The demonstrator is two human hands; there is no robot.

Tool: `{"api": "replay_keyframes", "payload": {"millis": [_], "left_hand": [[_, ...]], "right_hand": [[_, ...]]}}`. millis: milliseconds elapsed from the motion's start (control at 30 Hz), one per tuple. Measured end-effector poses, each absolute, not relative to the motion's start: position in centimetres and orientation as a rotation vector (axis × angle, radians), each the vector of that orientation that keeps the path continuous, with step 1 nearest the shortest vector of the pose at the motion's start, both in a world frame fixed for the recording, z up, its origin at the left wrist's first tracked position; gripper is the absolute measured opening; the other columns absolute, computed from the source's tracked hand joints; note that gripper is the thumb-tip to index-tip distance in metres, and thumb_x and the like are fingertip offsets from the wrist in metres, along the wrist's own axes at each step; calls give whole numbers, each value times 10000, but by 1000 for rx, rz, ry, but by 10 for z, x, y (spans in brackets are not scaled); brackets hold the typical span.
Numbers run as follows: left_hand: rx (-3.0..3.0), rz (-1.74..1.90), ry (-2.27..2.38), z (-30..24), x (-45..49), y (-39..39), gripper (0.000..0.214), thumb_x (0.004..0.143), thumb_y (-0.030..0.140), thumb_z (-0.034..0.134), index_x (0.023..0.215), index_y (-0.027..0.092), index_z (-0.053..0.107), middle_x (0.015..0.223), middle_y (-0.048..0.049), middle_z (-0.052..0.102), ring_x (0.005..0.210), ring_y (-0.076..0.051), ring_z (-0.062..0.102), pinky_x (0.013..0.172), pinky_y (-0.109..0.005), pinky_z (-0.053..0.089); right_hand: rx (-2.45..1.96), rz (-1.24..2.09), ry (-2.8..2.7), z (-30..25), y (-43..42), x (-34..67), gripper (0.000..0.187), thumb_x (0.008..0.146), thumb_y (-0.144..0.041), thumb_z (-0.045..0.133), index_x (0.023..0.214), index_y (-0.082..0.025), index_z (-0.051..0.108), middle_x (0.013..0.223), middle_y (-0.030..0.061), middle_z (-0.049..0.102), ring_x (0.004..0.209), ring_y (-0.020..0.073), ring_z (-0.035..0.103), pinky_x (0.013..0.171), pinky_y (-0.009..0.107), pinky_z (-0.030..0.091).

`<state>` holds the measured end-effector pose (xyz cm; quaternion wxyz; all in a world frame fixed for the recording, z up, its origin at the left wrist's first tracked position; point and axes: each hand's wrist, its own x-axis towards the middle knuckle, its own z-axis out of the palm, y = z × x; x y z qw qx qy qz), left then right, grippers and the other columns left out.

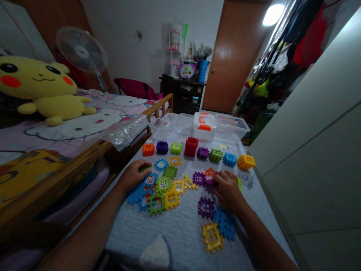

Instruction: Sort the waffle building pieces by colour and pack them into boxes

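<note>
My left hand (135, 174) is closed at the left of the table, fingers curled round a green interlocking plastic tile (144, 168) that is mostly hidden. Beside it lies a loose pile of tiles, among them a blue tile (161, 165), a green window tile (163, 184) and a yellow tile (171, 199). At the right, my right hand (228, 185) pinches a purple tile (208, 182), half covered by the fingers. Close to it are another purple tile (199, 178) and an orange piece (210, 172). Nearer me lie a blue tile (225, 223) and a yellow window tile (212, 237).
A row of colour-sorted stacks crosses the table, including a red stack (191, 146) and a yellow stack (246, 162). Behind stand clear plastic boxes, one a lidded box (205, 124) with orange clips. A wooden bed rail (113, 158) borders the left, a pale cabinet (316, 124) the right.
</note>
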<state>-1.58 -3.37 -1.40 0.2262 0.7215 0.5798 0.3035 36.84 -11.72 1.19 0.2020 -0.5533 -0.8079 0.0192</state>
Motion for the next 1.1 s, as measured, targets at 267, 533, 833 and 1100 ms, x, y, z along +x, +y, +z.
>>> {"api": "replay_keyframes", "payload": {"millis": [267, 533, 833, 1100], "left_hand": [[2006, 848, 1593, -14, -16, -33, 373, 716, 506, 596, 887, 197, 717, 995, -80, 728, 964, -274, 647, 920, -389, 502], [1994, 867, 1582, -20, -18, -31, 383, 723, 503, 592, 904, 190, 719, 988, -86, 725, 957, -275, 654, 887, -388, 517], [2006, 880, 1562, -21, -19, -31, 357, 736, 482, 599, 909, 195, 721, 994, -83, 725, 978, -280, 645, 918, -404, 502], [1996, 876, 1566, -19, -18, -32, 360, 739, 489, 591, 899, 191, 713, 980, -83, 722, 977, -282, 644, 921, -406, 498]], "right_hand": [[-1505, 291, -2366, 22, -124, 369, 169, 701, -199, 596, 865, -220, 632, 992, 43, 615, 990, 247, 497, 901, 409, 343], [-1530, 227, -2297, 15, -109, 361, 275, 828, -239, 577, 1096, -207, 633, 1176, 84, 650, 1120, 278, 492, 973, 456, 329], [-1563, 198, -2526, 28, -91, 324, 261, 755, -202, 646, 1015, -191, 668, 1083, 92, 681, 1045, 274, 509, 935, 411, 341], [-1480, 201, -2384, 14, -92, 322, 177, 892, -200, 520, 973, -207, 678, 971, 65, 709, 984, 228, 555, 934, 392, 358]]}}
